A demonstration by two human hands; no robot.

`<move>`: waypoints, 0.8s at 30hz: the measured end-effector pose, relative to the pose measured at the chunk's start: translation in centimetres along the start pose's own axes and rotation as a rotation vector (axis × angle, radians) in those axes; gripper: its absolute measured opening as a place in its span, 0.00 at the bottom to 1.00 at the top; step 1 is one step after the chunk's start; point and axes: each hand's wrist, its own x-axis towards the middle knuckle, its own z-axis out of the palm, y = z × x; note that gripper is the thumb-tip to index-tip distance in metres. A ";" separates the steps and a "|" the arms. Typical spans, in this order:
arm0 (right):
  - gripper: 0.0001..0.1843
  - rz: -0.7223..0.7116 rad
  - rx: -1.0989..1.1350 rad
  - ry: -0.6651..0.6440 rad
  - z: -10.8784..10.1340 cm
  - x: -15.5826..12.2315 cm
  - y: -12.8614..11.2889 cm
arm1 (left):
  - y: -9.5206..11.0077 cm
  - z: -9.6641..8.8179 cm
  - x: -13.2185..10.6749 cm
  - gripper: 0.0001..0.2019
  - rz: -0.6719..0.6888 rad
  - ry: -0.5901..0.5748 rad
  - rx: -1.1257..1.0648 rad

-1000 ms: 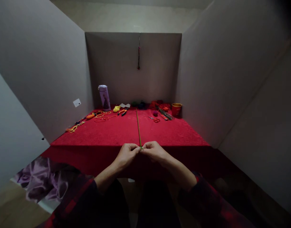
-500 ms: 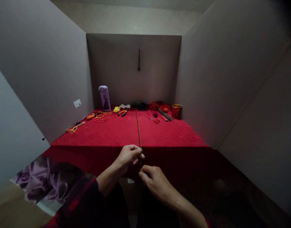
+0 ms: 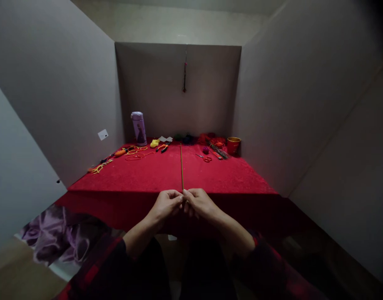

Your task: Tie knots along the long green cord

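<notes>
Head view: left hand (image 3: 165, 204) and right hand (image 3: 201, 202) meet, pinching the near end of a green cord (image 3: 182, 166) stretched over the worktop (image 3: 141, 177); working that end seems underway, next needing steady tension.

Panels (image 3: 154, 91): grey, along the tabletop's (image 3: 154, 179) back, left and right edges
Wall (image 3: 179, 27): pale, beyond the back edge
Cloth (image 3: 219, 177): red, over the front edge
Light: dim

Two hands (image 3: 166, 206) (image 3: 202, 203), one green cord (image 3: 182, 166)
</notes>
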 end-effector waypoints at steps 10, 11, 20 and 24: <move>0.14 0.054 0.027 0.024 0.3 0.8 0.8 | 0.0 -0.7 -2.5 0.09 0.299 0.248 0.741; 0.14 0.061 0.047 0.022 0.4 0.7 0.8 | -0.1 -0.5 -3.1 0.09 0.333 0.262 0.826; 0.09 0.092 0.320 -0.070 -0.2 -0.9 0.6 | -1.1 0.9 -4.7 0.13 0.450 0.228 0.874; 0.09 0.124 0.294 -0.059 -0.4 -1.2 0.6 | -0.7 0.4 -2.1 0.11 0.332 0.275 0.536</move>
